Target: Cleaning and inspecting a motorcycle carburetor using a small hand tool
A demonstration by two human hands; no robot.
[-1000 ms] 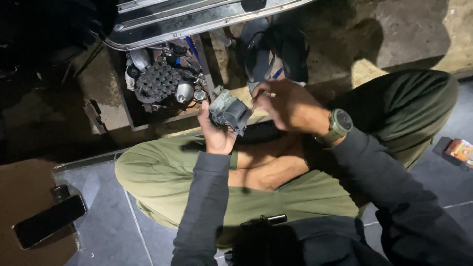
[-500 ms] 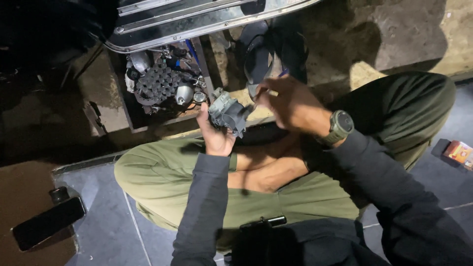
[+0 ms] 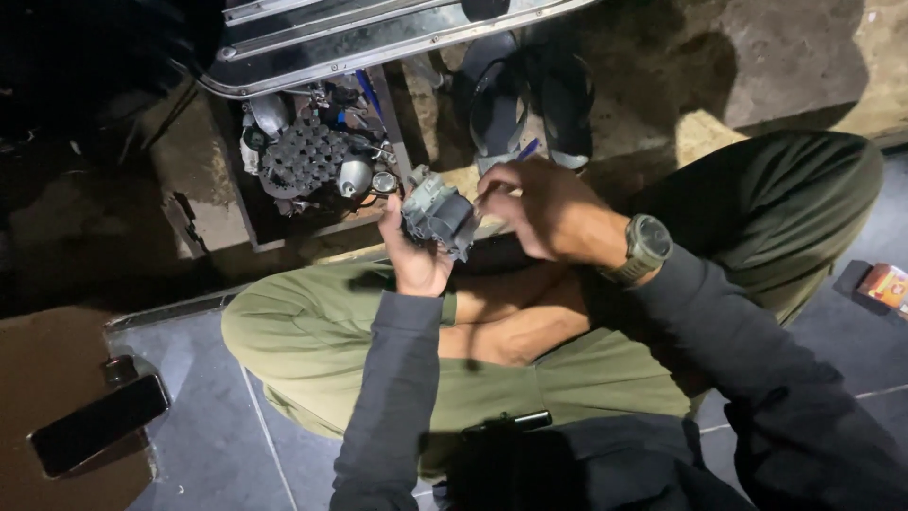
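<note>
My left hand (image 3: 413,254) grips a grey metal engine part (image 3: 440,215) from below, held over my crossed legs. My right hand (image 3: 546,208), with a watch on its wrist, is closed on a thin blue-handled tool (image 3: 523,151) whose tip meets the right side of the part. The tool's working end is hidden behind my fingers. Just beyond the part lies an open box (image 3: 248,220) of metal parts, among them a round perforated disc (image 3: 305,159).
A pair of dark sandals (image 3: 530,95) lies on the dirt ahead. A shiny metal rail (image 3: 378,43) runs across the top. A black phone (image 3: 99,437) rests on a brown board at lower left. A small orange packet (image 3: 887,284) sits on the tiles at right.
Both hands with the metal part have shifted slightly; my right hand has turned a little against the part. Nothing was let go or picked up.
</note>
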